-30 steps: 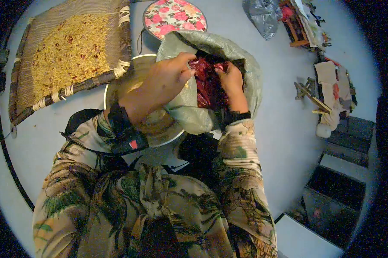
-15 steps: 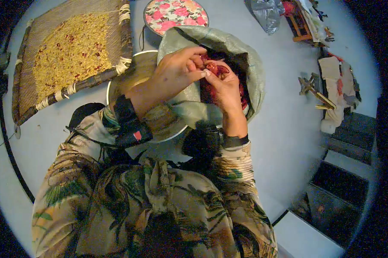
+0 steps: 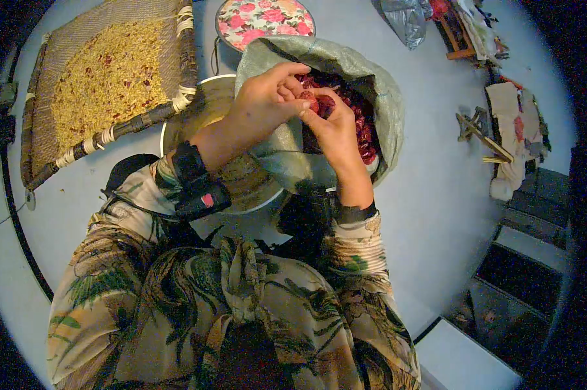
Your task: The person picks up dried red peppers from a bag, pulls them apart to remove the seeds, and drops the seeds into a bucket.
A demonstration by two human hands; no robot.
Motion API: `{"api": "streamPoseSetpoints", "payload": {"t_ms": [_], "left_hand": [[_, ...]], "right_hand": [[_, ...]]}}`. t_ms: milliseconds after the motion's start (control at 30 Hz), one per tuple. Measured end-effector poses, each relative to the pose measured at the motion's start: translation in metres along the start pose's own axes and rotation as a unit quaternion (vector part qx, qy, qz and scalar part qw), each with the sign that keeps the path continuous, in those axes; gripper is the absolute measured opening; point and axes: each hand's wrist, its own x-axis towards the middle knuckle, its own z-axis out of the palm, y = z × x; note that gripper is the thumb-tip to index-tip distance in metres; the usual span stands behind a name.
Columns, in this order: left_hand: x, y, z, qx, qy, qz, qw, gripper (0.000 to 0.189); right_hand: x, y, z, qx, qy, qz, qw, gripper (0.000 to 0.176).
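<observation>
A: Left hand, what's the grip?

B: Fingers curled in, tips pinched on a small red pod. Closed on it, no gap.

A: Right hand?

B: Same pod, from the other side. Thumb and fingertips nipped on it, palm turned up toward the camera. The two hands touch at the tips.

A: Where's the pod?

B: In the air, right above the mouth of the sack, near its left rim. Not resting on anything, only the fingers carry it.

A: Sack contents?

B: More red pods (dried, dark red, can't tell the sort for sure). The sack is grey-green, with its top rolled down and open.

A: Left of the sack?

B: A round metal bowl, touching the sack and partly under the left forearm. What's in it is too blurred to tell.

A: Further left?

B: A woven tray with yellow seeds spread over it and a few red flecks among them. Its corner overlaps the bowl rim.

A: Top edge?

B: A round floral lid just behind the sack, and a crumpled grey bag to the right of it.

A: Wrists?

B: Black band on the left with a red mark, black band on the right. Patterned sleeves.
</observation>
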Motion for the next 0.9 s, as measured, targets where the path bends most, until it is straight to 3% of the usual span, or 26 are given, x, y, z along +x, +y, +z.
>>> {"api": "streamPoseSetpoints", "payload": {"t_ms": [133,233,333,433,600,733,833,900], "left_hand": [[0.004,-0.008,-0.001,-0.034,0.026,-0.034,0.998,0.046],[0.006,-0.004,-0.007,-0.156,0.011,-0.107,0.982,0.052],[0.006,0.004,-0.009,-0.218,0.024,-0.104,0.97,0.049],[0.009,-0.006,-0.011,-0.158,0.042,-0.061,0.985,0.047],[0.013,-0.017,-0.008,-0.154,0.051,-0.07,0.984,0.046],[0.009,-0.021,-0.007,-0.131,0.012,-0.083,0.988,0.049],[0.006,-0.013,0.0,0.063,-0.026,-0.063,0.996,0.05],[0.003,-0.004,0.003,0.192,0.012,0.114,0.975,0.047]], "right_hand": [[0.001,-0.006,-0.002,0.019,-0.031,0.057,0.998,0.023],[0.003,-0.008,-0.003,0.191,-0.073,0.138,0.969,0.033],[0.004,-0.02,-0.003,0.3,-0.047,0.184,0.935,0.032],[0.007,-0.004,-0.006,0.36,-0.006,0.178,0.916,0.039],[0.011,0.006,-0.019,0.417,0.076,0.193,0.885,0.038],[0.012,0.005,-0.019,0.521,0.123,0.203,0.82,0.033],[0.012,0.004,-0.018,0.57,0.145,0.219,0.778,0.03],[0.012,0.005,-0.017,0.59,0.147,0.226,0.761,0.028]]}}
